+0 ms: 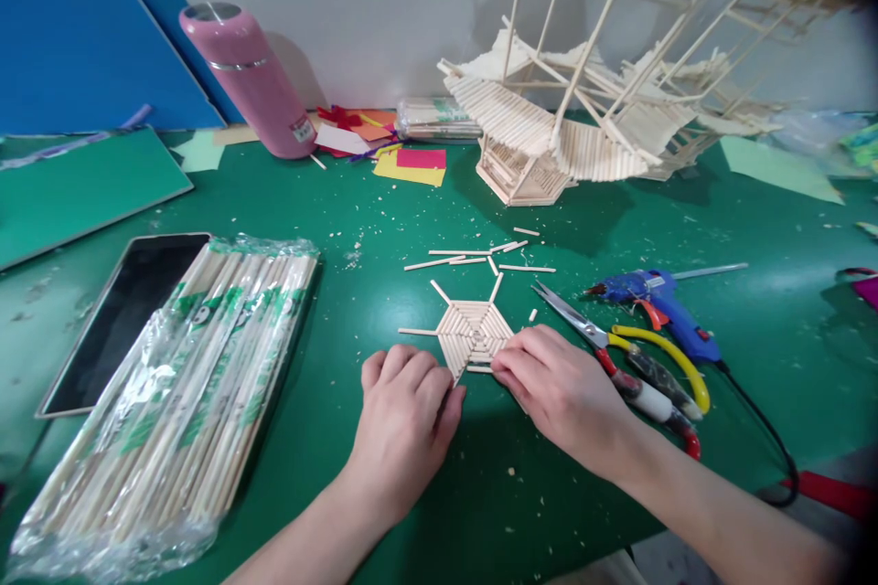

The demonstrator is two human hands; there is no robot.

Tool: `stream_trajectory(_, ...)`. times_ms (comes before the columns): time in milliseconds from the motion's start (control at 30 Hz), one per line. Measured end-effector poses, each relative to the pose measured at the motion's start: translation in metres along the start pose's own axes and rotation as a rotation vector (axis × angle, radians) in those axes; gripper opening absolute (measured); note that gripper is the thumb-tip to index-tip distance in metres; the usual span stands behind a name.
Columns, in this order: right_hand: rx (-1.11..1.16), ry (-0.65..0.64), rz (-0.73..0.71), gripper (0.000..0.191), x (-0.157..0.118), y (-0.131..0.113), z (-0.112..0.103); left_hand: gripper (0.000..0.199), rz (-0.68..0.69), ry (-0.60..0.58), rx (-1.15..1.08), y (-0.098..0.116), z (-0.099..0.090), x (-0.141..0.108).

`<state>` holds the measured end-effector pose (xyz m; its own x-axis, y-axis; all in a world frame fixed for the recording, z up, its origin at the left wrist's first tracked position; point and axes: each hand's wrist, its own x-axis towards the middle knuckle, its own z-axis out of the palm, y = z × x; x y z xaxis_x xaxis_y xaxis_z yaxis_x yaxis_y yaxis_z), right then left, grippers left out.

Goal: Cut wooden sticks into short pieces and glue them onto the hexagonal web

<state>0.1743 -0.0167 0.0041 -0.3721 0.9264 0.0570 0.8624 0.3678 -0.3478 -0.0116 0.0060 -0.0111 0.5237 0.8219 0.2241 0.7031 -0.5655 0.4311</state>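
A small hexagonal panel (473, 329) of thin wooden sticks laid in nested rings lies flat on the green table. A few sticks jut out from its corners like spokes. My left hand (410, 425) is closed at the panel's lower left corner, thumb and forefinger pinched against its edge. At the lower right corner the fingertips of my right hand (559, 388) are pressed together on the rim. A gap with one stick (479, 370) shows along the near side, between both hands. My fingers hide whatever small piece they may hold. Several loose cut sticks (459, 252) lie just beyond the panel.
Right of my hands lie scissors (576, 318), yellow-handled pliers (676, 356) and a blue glue gun (679, 315) with its cord. A bag of wooden chopsticks (198, 375) overlaps a phone (123, 320) at left. Behind stand a pink bottle (253, 82) and a stick-built pavilion model (569, 128).
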Motion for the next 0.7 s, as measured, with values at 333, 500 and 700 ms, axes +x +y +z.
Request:
stream_trajectory(333,-0.036,0.029,0.036,0.024,0.0021,-0.0035,-0.0036,0.020,0.007,0.001,-0.013,0.0002,-0.0003,-0.0005)
stream_trajectory(500,-0.033,0.038,0.032,0.021,0.0026,-0.0048,-0.0033,0.020,0.024,0.013,-0.021,0.0002,-0.0004,0.0005)
stream_trajectory(700,-0.022,0.026,0.027,0.020,0.0030,-0.0049,-0.0021,0.019,0.030,0.005,-0.045,0.0002,-0.0014,-0.0002)
